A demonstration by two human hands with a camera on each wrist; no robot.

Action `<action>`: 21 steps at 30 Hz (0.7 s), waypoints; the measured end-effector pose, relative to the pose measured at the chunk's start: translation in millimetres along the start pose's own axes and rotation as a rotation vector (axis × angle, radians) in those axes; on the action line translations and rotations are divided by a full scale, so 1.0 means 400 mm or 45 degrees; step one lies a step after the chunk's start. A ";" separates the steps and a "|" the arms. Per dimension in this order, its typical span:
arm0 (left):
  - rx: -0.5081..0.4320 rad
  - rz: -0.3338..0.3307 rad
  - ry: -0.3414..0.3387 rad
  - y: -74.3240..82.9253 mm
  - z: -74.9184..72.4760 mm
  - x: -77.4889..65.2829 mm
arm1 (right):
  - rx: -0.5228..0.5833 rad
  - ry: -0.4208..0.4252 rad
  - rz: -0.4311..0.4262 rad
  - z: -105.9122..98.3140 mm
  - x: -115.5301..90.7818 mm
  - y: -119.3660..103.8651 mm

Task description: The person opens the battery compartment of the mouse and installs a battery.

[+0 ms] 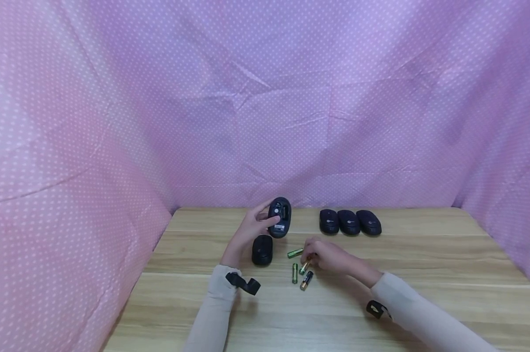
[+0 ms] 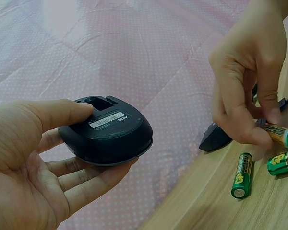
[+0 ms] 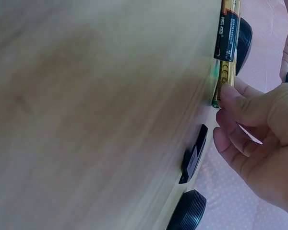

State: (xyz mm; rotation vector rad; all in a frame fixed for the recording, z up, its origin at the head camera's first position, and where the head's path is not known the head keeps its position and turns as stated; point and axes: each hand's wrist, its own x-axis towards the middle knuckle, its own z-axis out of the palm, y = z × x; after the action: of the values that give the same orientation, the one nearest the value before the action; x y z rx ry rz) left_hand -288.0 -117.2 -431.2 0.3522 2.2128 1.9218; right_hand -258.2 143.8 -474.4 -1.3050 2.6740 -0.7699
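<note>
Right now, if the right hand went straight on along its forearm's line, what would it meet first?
Probably the farthest green battery, lying just left of the right hand, though the hand's height is unclear and it might pass above.

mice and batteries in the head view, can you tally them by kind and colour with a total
Black mice: 5
Green batteries: 3
Black-and-gold battery: 1
Total: 9
</note>
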 end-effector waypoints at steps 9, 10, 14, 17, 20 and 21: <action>0.001 0.018 -0.011 -0.005 0.000 0.000 | 0.256 0.100 0.143 -0.017 -0.004 0.004; 0.002 0.019 -0.012 -0.006 0.000 0.000 | 0.322 0.113 0.170 -0.021 -0.006 0.004; 0.013 0.023 -0.012 -0.009 0.001 0.000 | 0.656 0.174 0.281 -0.034 -0.009 0.002; 0.018 0.026 -0.013 -0.009 0.001 0.000 | 0.964 0.241 0.362 -0.041 -0.006 -0.002; 0.021 0.025 -0.013 -0.009 0.001 0.002 | 1.229 0.320 0.429 -0.048 0.002 -0.008; 0.028 0.027 -0.012 -0.009 0.001 0.003 | 1.294 0.345 0.439 -0.049 0.005 -0.010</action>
State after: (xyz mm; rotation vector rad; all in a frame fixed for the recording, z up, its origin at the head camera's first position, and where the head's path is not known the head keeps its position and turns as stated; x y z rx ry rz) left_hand -289.1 -117.0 -434.7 0.3885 2.2347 1.9041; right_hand -261.9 148.3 -455.0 -0.4851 1.9760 -1.9445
